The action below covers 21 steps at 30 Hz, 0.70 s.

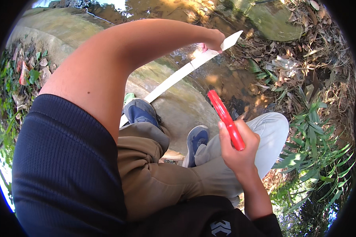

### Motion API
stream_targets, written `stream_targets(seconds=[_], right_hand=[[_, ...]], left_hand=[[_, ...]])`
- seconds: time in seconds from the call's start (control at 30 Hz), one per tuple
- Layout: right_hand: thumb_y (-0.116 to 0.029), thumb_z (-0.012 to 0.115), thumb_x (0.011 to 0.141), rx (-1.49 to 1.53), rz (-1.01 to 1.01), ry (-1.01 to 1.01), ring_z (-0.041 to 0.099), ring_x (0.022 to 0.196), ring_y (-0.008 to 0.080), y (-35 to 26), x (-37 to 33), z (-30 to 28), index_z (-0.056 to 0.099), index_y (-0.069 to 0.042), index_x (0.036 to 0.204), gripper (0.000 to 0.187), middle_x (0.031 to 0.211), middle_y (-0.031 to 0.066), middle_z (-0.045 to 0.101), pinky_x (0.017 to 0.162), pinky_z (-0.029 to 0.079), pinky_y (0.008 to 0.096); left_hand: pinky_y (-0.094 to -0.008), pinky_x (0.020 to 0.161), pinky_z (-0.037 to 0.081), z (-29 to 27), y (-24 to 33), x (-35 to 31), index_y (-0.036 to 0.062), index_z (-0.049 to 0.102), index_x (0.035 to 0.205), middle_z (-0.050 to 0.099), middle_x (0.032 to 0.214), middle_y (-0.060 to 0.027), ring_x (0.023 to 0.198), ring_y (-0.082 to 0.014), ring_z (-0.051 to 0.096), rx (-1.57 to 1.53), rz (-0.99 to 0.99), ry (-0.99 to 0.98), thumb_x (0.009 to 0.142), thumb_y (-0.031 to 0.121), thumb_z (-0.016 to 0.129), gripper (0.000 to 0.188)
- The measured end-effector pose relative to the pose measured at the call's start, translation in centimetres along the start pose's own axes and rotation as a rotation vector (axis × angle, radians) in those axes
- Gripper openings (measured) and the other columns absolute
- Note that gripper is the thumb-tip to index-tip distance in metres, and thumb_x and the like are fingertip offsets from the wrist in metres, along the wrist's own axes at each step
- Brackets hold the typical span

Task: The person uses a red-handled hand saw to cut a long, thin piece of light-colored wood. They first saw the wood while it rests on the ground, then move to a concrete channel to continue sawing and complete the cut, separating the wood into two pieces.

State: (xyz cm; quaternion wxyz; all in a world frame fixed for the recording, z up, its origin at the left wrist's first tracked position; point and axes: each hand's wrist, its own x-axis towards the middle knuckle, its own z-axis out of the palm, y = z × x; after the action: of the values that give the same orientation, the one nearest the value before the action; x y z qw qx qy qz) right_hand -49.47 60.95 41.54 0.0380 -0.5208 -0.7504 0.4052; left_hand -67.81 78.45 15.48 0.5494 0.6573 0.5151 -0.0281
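Observation:
My left hand (214, 40) is stretched out ahead at the far end of a long, flat, pale strip (178, 75), its fingers closed on it. The strip slants down and left to my left shoe (141, 113), which hides part of it; its far tip is cut at an angle. My right hand (241, 147), closer to my body above my right knee, is closed around a glossy red handle-like tool (224, 114). Its free end points up and left, apart from the strip. I cannot make out a blade or the tool's exact kind.
I sit with bent knees, both blue shoes on a smooth rock (174, 114). Shallow brown water (166, 12) lies beyond. Dry leaves (284, 65) cover the bank at right, with green plants (314, 138) below them. Another mossy rock (271, 19) stands at the far right.

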Motion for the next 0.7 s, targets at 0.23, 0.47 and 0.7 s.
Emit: stream_targets(seconds=[0.23, 0.47, 0.7], right_hand=[[-0.012, 0.072, 0.090, -0.015, 0.029, 0.015, 0.058, 0.044, 0.0217, 0.6, 0.2, 1.4, 0.056, -0.005, 0.074, 0.024, 0.054, 0.0098, 0.056, 0.045, 0.042, 0.0318], [-0.011, 0.073, 0.089, 0.027, 0.041, 0.026, 0.056, 0.045, 0.0122, 0.5, -1.5, -1.3, 0.056, -0.005, 0.073, 0.024, 0.052, 0.0064, 0.052, 0.044, 0.040, 0.0284], [-0.009, 0.072, 0.091, 0.006, -0.015, 0.046, 0.048, 0.049, 0.0051, 1.2, 1.0, 1.7, 0.057, -0.004, 0.073, 0.024, 0.054, 0.0034, 0.052, 0.046, 0.036, 0.0279]], left_hand=[[-0.0341, 0.057, 0.059, 0.1, 1.5, -0.6, -0.0043, 0.060, 0.122, 0.072, 0.087, -0.0179, 0.063, -0.0245, 0.073, -0.057, 0.067, -0.035, 0.096, 0.029, 0.063, 0.042], [-0.0335, 0.054, 0.057, -0.5, 0.8, -0.3, -0.0041, 0.061, 0.122, 0.073, 0.088, -0.0168, 0.065, -0.0244, 0.074, -0.001, 0.003, 0.003, 0.096, 0.031, 0.063, 0.043], [-0.0341, 0.054, 0.058, -0.9, 0.8, 0.2, -0.0017, 0.062, 0.120, 0.072, 0.095, -0.0173, 0.067, -0.0257, 0.075, -0.063, 0.055, -0.056, 0.097, 0.031, 0.063, 0.040]])
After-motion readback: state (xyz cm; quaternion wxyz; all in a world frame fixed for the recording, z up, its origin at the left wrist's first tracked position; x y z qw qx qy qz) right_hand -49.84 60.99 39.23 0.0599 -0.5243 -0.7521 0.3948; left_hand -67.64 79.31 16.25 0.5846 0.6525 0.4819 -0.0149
